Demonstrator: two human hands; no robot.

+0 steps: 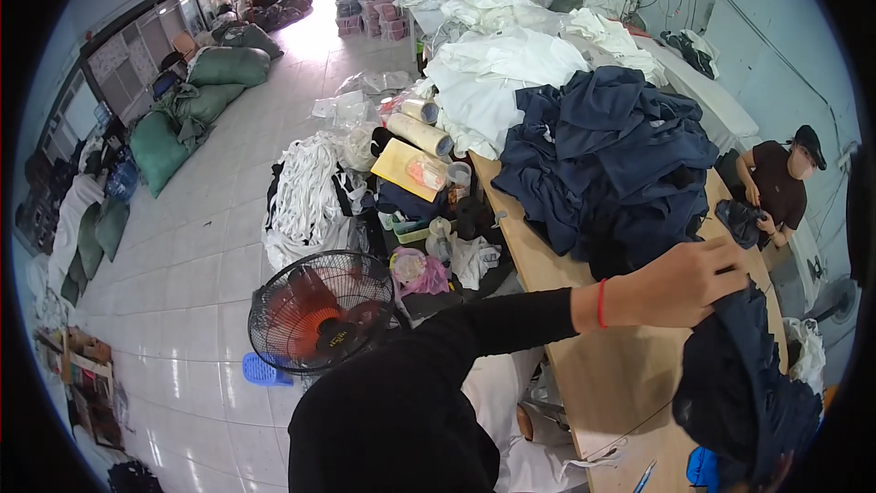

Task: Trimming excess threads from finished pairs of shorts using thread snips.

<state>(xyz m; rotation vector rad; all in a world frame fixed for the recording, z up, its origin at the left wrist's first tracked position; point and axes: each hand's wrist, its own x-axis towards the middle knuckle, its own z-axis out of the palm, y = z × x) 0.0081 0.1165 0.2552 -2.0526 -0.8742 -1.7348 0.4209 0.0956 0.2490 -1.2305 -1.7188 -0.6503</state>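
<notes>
My left arm, in a black sleeve with a red cord at the wrist, reaches across the wooden table point(598, 365). Its hand, my left hand point(684, 283), is closed in a pinch on the upper end of a dark navy garment point(739, 374). That cloth hangs down over the table's right side in loose folds. My right hand does not show. Beyond my left hand, a big heap of navy garments point(611, 146) covers the table. Near the front edge lie a blue pen point(645, 476) and a small bright blue object point(702, 467).
White cloth point(502, 55) is piled behind the navy heap. Left of the table stand a black fan point(321, 312), a blue stool point(267, 370), a bundle of white strips point(310, 192) and cardboard rolls point(420, 134). A co-worker point(780, 183) handles dark cloth at the right. Green sacks point(164, 151) line the far left.
</notes>
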